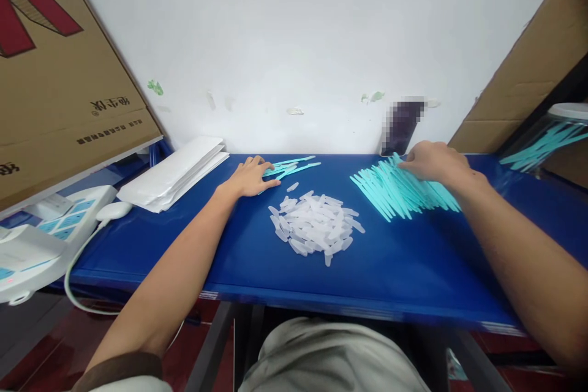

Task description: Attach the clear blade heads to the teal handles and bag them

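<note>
Head view: left hand (pixel 250 177) lies splayed at some teal sticks (pixel 301 169), ten o'clock of the white pile (pixel 316 225); right hand (pixel 430 160) curls at two, grip unclear; tugging could scatter the teal heap (pixel 390 190).

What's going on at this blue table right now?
The person's right hand is at the large pile of turquoise sticks; whether it grips one is unclear. The left hand, spread open, is at a few turquoise sticks with whitish ends. A heap of small white plastic pieces lies between the hands, untouched.
</note>
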Available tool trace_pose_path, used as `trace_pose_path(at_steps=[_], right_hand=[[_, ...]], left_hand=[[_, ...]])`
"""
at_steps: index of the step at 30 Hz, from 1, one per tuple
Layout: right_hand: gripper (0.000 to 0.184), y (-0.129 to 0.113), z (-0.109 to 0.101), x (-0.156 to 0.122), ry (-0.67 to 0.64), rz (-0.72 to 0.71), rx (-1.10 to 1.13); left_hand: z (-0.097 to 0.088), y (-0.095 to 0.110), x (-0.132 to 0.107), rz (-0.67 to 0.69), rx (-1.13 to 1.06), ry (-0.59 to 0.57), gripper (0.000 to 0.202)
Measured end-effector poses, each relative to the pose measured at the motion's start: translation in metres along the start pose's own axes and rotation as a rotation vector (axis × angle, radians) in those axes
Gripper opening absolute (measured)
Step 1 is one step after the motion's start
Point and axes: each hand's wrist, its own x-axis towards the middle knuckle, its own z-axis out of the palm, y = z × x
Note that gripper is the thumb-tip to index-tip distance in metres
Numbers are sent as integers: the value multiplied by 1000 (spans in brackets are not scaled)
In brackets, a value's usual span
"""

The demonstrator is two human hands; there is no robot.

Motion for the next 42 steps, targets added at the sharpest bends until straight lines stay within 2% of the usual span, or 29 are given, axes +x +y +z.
trace_pose_path(at_steps=[3, 7, 10, 12, 17, 19, 22, 27, 31, 34, 37, 39, 42], right_hand=[[25, -10, -13, -10, -136, 62, -71], [30, -20, -18, -16, -47, -57, 11], [26, -33, -16, -21, 30, -214, 156], [33, -46, -15, -28, 38, -283, 264], [43, -73, -5, -45, 64, -344, 471], [44, -80, 2, -51, 19, -412, 455], [43, -91, 11, -61, -35, -504, 418], [36, -107, 12, -78, -4, -456, 471], [40, -114, 7, -91, 110, -490, 690], [50, -124, 7, -100, 60, -645, 935], [48, -137, 10, -108, 14, -710, 1159], [44, -142, 10, -111, 75, -685, 1254], [39, -139, 9, -108, 270, -623, 1253]], left_hand=[[5, 0, 3, 15, -24, 18, 60], [8, 1, 8, 44, -67, 23, 47], [9, 2, 10, 45, -51, 33, 42], [10, 4, 12, 25, -21, 31, 39], [9, 10, 13, 24, 62, 1, 30], [6, 14, 11, 46, 63, 50, 27], [-4, 24, 6, 68, 26, 185, 25], [-14, 60, -4, 183, -179, 432, 22], [-9, 96, -12, 357, -430, 592, 16], [-2, 119, -16, 443, -614, 664, 15], [6, 135, -17, 533, -756, 649, 12], [7, 140, -17, 543, -788, 648, 12], [5, 135, -16, 449, -727, 729, 20]])
